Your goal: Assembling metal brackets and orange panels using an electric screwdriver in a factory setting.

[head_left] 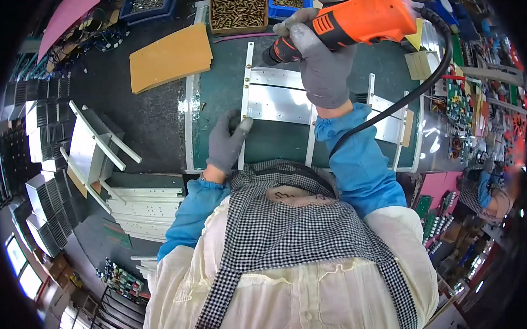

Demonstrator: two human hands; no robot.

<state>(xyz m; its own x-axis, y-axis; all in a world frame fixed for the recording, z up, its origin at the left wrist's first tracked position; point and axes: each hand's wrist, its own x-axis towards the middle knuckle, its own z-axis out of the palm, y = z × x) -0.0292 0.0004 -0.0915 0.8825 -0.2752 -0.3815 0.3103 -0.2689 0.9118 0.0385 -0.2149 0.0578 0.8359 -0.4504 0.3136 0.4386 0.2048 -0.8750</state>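
My right hand (324, 69), in a grey glove with pale fingertips, is closed around an orange and black electric screwdriver (363, 20). The screwdriver lies tilted over the work, its dark nose close to the upper part of a long metal strip (243, 95). Brass-coloured screws stand along that strip. Joined to its right side is a shiny silver metal plate (280, 103). My left hand (227, 144), gloved too, rests at the strip's lower part, thumb and fingers apart, the thumb touching near a screw. The driver's bit is hard to make out.
At the back stand a box of brass screws (238, 10) and blue bins (147, 6). Yellow-brown sheets (171, 56) lie left. A black cable (412, 95) loops over my right forearm. Another metal frame (387, 122) lies right; stacked metal parts (146, 212) sit left.
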